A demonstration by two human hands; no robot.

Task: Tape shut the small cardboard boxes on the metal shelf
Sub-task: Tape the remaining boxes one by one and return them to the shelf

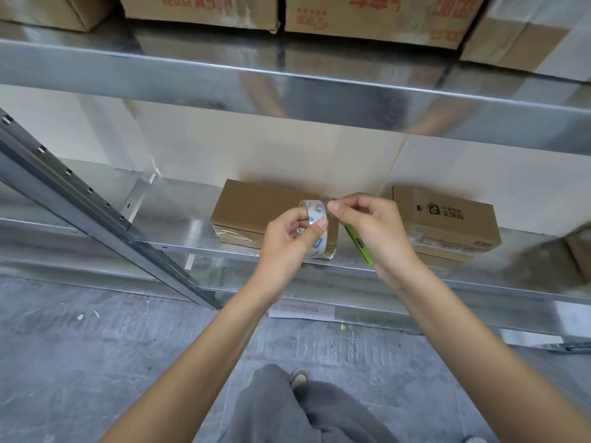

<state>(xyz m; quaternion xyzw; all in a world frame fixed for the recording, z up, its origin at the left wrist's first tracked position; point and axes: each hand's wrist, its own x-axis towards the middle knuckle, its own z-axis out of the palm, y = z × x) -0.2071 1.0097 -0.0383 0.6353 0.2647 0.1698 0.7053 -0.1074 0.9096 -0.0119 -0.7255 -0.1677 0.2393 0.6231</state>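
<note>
Holding a roll of clear tape (315, 230) upright in front of the shelf edge, the left hand (289, 241) has its fingers curled through and around the roll, thumb on the outer face. Right hand (367, 228) pinches at the top of the roll with thumb and forefinger, apparently on the tape's free end; the strip itself is too clear and blurred to make out. Same hand also grips a green utility knife (359, 244) against the palm, its body pointing down and to the right.

Directly behind the roll: plain small cardboard box (256, 212) lying on the lower metal shelf (179, 231), long side running near to far, clear tape visible on its near end. Second small box (447, 219) sits to the right on the same shelf, well apart from the first, black printed logo and characters on top, tape along its near side; it appears to rest on another flat carton, not certain.

Upper shelf (287, 91) carries larger cartons with red print (367, 17). Slotted grey upright (80, 199) runs diagonally at left. Paper slip (302, 310) lies on the concrete floor (96, 362) under the shelf edge. Grey trousers (287, 410) and one shoe (300, 378) at the near edge.
</note>
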